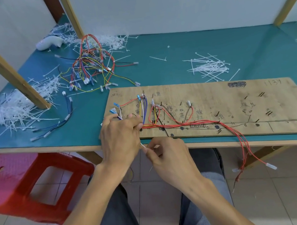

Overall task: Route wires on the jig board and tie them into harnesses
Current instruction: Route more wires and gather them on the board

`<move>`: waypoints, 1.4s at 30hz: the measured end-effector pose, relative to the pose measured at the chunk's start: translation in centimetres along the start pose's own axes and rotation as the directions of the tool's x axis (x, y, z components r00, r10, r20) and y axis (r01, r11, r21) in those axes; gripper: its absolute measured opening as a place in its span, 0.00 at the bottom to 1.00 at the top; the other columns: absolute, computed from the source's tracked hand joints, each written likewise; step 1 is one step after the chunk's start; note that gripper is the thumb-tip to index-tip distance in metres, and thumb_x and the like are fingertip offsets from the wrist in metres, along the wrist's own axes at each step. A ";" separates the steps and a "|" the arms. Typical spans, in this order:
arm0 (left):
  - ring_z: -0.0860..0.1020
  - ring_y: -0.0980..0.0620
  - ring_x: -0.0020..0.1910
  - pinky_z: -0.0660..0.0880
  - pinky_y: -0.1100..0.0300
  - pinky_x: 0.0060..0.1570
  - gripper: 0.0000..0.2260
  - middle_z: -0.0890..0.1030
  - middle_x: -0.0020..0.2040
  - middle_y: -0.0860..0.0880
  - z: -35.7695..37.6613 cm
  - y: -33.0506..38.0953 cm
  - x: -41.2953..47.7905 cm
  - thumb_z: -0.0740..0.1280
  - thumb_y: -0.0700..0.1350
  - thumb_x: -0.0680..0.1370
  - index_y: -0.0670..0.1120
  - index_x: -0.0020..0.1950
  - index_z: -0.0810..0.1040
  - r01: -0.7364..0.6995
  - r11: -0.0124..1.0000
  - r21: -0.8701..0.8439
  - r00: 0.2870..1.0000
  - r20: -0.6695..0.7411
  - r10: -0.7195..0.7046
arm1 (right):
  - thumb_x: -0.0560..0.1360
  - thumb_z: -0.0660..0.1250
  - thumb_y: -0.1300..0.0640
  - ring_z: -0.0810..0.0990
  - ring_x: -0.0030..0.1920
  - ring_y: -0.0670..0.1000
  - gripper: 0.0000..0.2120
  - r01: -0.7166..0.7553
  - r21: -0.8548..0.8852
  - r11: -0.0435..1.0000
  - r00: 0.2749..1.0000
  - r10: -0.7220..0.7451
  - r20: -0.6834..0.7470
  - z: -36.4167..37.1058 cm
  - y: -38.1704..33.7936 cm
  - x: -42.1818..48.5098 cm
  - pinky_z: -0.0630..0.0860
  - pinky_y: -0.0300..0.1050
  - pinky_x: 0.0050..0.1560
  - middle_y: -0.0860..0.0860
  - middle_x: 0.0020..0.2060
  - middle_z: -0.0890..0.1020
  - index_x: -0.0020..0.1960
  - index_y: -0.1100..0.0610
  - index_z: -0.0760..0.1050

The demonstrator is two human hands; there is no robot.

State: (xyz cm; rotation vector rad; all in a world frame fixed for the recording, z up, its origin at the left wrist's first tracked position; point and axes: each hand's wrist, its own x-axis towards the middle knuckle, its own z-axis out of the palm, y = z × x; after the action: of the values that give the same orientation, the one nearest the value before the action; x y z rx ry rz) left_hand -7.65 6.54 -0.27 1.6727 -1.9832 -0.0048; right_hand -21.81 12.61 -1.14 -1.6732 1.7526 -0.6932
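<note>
Two hands shared one grip at the near left end of the work; entries run outward from it, by size.

1. Table (192,47), green-topped. Lay under and beyond the grip on every side.
2. Board (216,92), plywood, inked and set with short dark pins. Stretched away to the right of the grip, its left end under the left hand. Rigid, so it needed no holding.
3. Finished harnesses (91,63), a tangled heap. Lay well beyond the grip and slightly left.
4. Wires (182,123) in red, yellow, blue and white, routed round the pins. The trunk ran right from the grip, and red tails hung off the table edge well to the right. Judged light, limp and springy, apt to lift off the pins if tugged. Best held on the trunk close beside the tie, never by the end terminals.
5. Spare ties (209,66), a loose pile. Lay beyond the grip to the right.
6. Left hand (120,136). Its fingers were curled round the trunk, squeezing it together.
7. Right hand (170,156), just below the left. Thumb and forefinger pinched the tie's tail.
8. Tie (143,146), a thin white strap. Ran from the held trunk down to the pinch. Judged slick and slightly stiff; a firm pinch and a straight pull would suit it.
</note>
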 end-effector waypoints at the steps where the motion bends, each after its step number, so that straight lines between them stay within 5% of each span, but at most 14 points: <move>1: 0.79 0.36 0.50 0.80 0.46 0.53 0.03 0.83 0.35 0.42 -0.1 -0.1 0.3 0.76 0.45 0.79 0.51 0.51 0.89 0.022 1.000 -0.011 1.000 0.019 -0.022 | 0.81 0.69 0.45 0.85 0.43 0.49 0.08 -0.002 0.011 1.000 1.000 0.002 0.010 -0.1 -0.1 0.1 0.81 0.49 0.49 0.46 0.38 0.87 0.47 0.47 0.82; 5: 0.80 0.35 0.56 0.80 0.45 0.56 0.06 0.86 0.40 0.42 0.2 -0.5 0.4 0.77 0.47 0.78 0.52 0.54 0.89 0.042 0.999 -0.028 0.999 0.034 -0.041 | 0.82 0.67 0.47 0.85 0.36 0.51 0.11 -0.002 -0.003 1.000 0.998 0.002 0.055 -0.4 0.1 -0.1 0.82 0.50 0.46 0.49 0.32 0.84 0.43 0.49 0.79; 8: 0.82 0.38 0.47 0.77 0.47 0.64 0.06 0.87 0.41 0.46 0.3 -0.5 0.2 0.79 0.44 0.76 0.49 0.52 0.89 -0.023 0.999 -0.032 1.000 0.003 0.023 | 0.83 0.66 0.49 0.83 0.29 0.45 0.13 -0.001 -0.039 0.999 0.997 0.005 0.083 -0.6 0.5 -0.9 0.81 0.47 0.47 0.49 0.26 0.83 0.40 0.49 0.75; 12: 0.82 0.44 0.41 0.70 0.52 0.70 0.04 0.88 0.43 0.49 0.2 -1.1 0.4 0.77 0.45 0.78 0.49 0.51 0.88 -0.111 0.994 -0.024 0.994 -0.003 0.111 | 0.84 0.66 0.51 0.81 0.23 0.43 0.13 -0.039 0.027 0.999 0.996 0.036 0.086 -1.3 0.7 -0.9 0.77 0.41 0.36 0.50 0.26 0.82 0.40 0.49 0.76; 20: 0.80 0.44 0.57 0.63 0.56 0.71 0.09 0.87 0.46 0.53 -0.4 -1.7 -0.5 0.76 0.48 0.79 0.51 0.57 0.81 -0.197 0.978 -0.068 0.980 0.003 0.198 | 0.84 0.67 0.51 0.82 0.23 0.47 0.13 -0.091 0.044 0.995 0.994 0.088 0.069 -3.1 1.5 -1.8 0.83 0.50 0.35 0.51 0.27 0.82 0.40 0.50 0.76; 24: 0.78 0.41 0.64 0.74 0.48 0.67 0.09 0.88 0.47 0.53 -0.5 -1.4 -0.9 0.73 0.50 0.80 0.50 0.57 0.79 -0.179 0.982 -0.054 0.983 0.027 0.181 | 0.83 0.68 0.52 0.81 0.22 0.44 0.14 -0.048 -0.010 0.999 0.999 0.048 0.022 -5.3 1.2 -1.1 0.79 0.44 0.30 0.48 0.25 0.82 0.39 0.50 0.77; 30: 0.81 0.49 0.51 0.66 0.55 0.73 0.05 0.87 0.45 0.52 0.8 -1.8 -0.7 0.72 0.45 0.80 0.45 0.53 0.80 -0.213 0.974 -0.075 0.975 -0.074 0.207 | 0.83 0.69 0.54 0.82 0.23 0.46 0.14 -0.060 -0.025 0.998 0.998 0.060 0.009 -7.3 1.6 0.6 0.77 0.42 0.29 0.48 0.26 0.83 0.38 0.52 0.79; 33: 0.76 0.54 0.58 0.61 0.59 0.74 0.05 0.88 0.49 0.47 1.3 -1.7 -0.8 0.76 0.41 0.77 0.42 0.51 0.85 -0.222 0.969 -0.113 0.970 -0.128 0.207 | 0.82 0.70 0.53 0.81 0.23 0.44 0.13 -0.058 -0.065 0.996 0.998 0.057 -0.021 -7.5 2.2 1.0 0.78 0.41 0.31 0.48 0.25 0.83 0.38 0.51 0.80; 39: 0.79 0.53 0.69 0.69 0.50 0.76 0.12 0.86 0.62 0.45 1.1 -2.0 -2.0 0.73 0.41 0.82 0.42 0.65 0.85 -0.292 0.942 -0.162 0.956 -0.073 0.284 | 0.80 0.72 0.53 0.80 0.22 0.44 0.14 -0.088 -0.063 0.994 0.995 0.084 -0.053 -8.1 3.6 0.8 0.76 0.43 0.32 0.48 0.26 0.83 0.36 0.50 0.80; 42: 0.79 0.52 0.70 0.71 0.46 0.75 0.14 0.84 0.65 0.46 0.8 -2.0 -2.3 0.72 0.43 0.82 0.43 0.67 0.84 -0.275 0.952 -0.135 0.961 0.000 0.277 | 0.79 0.74 0.49 0.83 0.30 0.45 0.10 -0.083 -0.147 0.986 0.991 0.067 -0.113 -9.1 4.0 1.0 0.81 0.48 0.40 0.46 0.29 0.84 0.39 0.48 0.83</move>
State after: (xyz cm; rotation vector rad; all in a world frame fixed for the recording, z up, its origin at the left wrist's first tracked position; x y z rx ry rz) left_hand -5.97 7.92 -2.52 1.3055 -2.1648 -0.0514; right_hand -31.20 11.50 2.03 -1.6860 1.9775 -0.6400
